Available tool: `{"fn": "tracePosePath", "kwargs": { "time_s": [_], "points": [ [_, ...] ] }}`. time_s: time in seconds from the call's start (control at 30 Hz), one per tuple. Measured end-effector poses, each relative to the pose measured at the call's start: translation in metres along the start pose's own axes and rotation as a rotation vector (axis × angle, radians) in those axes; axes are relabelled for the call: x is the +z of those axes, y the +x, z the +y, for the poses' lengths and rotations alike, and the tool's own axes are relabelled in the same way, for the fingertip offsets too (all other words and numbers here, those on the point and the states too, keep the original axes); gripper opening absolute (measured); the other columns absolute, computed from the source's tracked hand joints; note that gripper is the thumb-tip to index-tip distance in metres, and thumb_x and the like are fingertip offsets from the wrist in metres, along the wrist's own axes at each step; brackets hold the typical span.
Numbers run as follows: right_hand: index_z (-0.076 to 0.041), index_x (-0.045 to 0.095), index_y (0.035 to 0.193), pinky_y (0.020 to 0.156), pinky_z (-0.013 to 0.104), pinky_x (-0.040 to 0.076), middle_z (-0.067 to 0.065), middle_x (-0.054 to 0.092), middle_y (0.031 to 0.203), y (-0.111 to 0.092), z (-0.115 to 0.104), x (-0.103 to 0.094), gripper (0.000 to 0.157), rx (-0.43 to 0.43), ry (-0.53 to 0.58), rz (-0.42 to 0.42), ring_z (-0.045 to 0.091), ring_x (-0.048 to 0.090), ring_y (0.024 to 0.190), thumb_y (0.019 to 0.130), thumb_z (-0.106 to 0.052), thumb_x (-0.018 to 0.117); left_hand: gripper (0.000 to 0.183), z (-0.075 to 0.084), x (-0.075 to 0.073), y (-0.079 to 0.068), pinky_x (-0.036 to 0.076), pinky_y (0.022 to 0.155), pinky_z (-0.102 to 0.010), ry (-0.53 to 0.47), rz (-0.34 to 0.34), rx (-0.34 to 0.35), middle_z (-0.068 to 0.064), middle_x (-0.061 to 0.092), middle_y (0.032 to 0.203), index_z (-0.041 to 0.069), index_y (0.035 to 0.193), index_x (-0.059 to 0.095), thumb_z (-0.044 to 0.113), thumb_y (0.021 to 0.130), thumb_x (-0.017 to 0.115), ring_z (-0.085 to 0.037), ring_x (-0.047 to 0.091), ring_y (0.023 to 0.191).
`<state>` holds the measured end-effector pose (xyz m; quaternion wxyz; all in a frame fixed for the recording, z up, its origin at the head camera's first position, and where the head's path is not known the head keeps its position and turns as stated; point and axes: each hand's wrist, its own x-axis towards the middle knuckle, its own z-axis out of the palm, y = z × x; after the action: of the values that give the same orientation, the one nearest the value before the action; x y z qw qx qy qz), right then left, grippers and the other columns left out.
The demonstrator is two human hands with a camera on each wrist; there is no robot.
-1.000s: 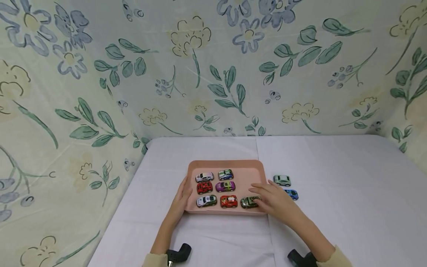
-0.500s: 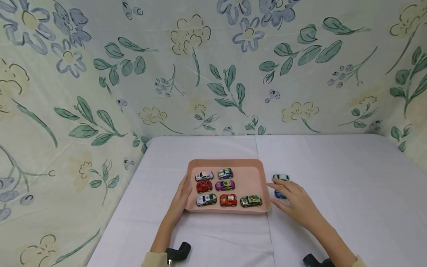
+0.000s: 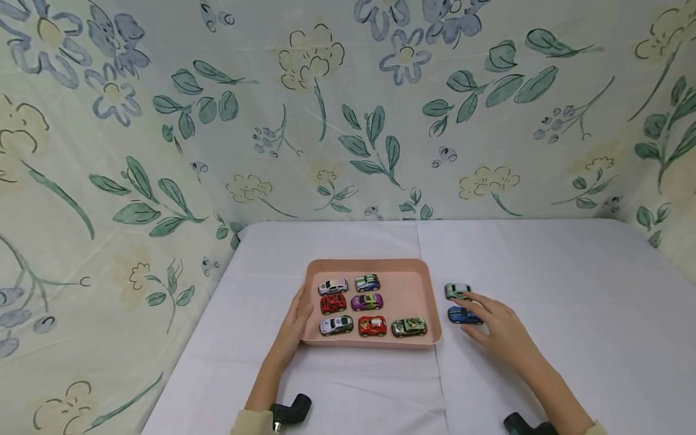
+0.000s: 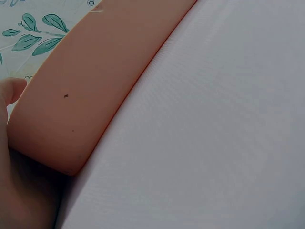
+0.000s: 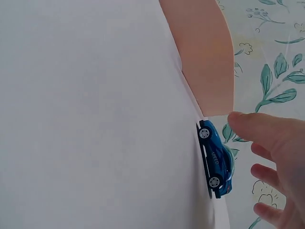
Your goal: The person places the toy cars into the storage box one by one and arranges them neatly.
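Observation:
The pink tray [image 3: 402,284] carries several toy cars, among them a camouflage one [image 3: 409,327] at its front right. My left hand [image 3: 292,323] grips the tray's left side, with the thumb hooked over the rim; the left wrist view shows the tray's outer wall [image 4: 90,81] close up. My right hand [image 3: 500,332] hovers with spread fingers at a blue toy car [image 3: 462,315] right of the tray. In the right wrist view the blue car [image 5: 215,157] stands on its wheels, with thumb and fingers apart around it. A pale green toy car [image 3: 455,290] sits just behind it, partly hidden by a finger.
A white cloth [image 3: 571,290] covers the table under the tray and cars. Floral fabric [image 3: 348,121] hangs behind the table and down the left side. A black wrist mount [image 3: 292,411] is strapped to the left forearm.
My right hand has left the camouflage car in the tray and moved right, out over the rim to the blue car. The left hand and tray have stayed in place.

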<state>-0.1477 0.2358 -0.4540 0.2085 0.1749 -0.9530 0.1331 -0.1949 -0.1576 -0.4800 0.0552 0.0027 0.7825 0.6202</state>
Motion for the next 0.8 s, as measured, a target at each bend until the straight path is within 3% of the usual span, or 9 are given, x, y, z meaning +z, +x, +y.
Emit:
{"fn": "tracePosePath", "kwargs": {
  "time_s": [0.23,0.5,0.8],
  "points": [
    [-0.015,0.058,0.119,0.085,0.057,0.044,0.014,0.055,0.124,-0.003,0.007,0.005,0.049,0.024,-0.001,-0.073,0.038,0.055,0.107,0.073,-0.020,0.074,0.057,0.000,0.000,0.000,0.006,0.112,-0.057,0.001,-0.005,0.002,-0.004,0.012,0.154,0.030,0.145,0.015,0.042,0.095,0.039,-0.030,0.006,0.142],
    [-0.014,0.062,0.115,0.088,0.055,0.044,0.016,0.053,0.125,-0.007,0.010,0.009,0.040,0.091,0.078,-0.187,0.039,0.049,0.113,0.076,-0.017,0.071,0.057,-0.002,0.000,0.001,0.005,0.112,-0.056,0.000,-0.005,0.001,-0.004,0.012,0.154,0.030,0.145,0.015,0.042,0.095,0.039,-0.029,0.006,0.142],
    [-0.014,0.062,0.115,0.090,0.057,0.042,0.015,0.050,0.129,-0.004,0.013,0.012,0.034,0.135,0.143,-0.255,0.039,0.045,0.119,0.081,-0.012,0.065,0.058,-0.001,0.000,0.001,0.006,0.112,-0.056,0.004,0.007,-0.001,-0.006,0.014,0.154,0.029,0.146,0.016,0.041,0.095,0.040,-0.030,0.007,0.142]
  ]
}}
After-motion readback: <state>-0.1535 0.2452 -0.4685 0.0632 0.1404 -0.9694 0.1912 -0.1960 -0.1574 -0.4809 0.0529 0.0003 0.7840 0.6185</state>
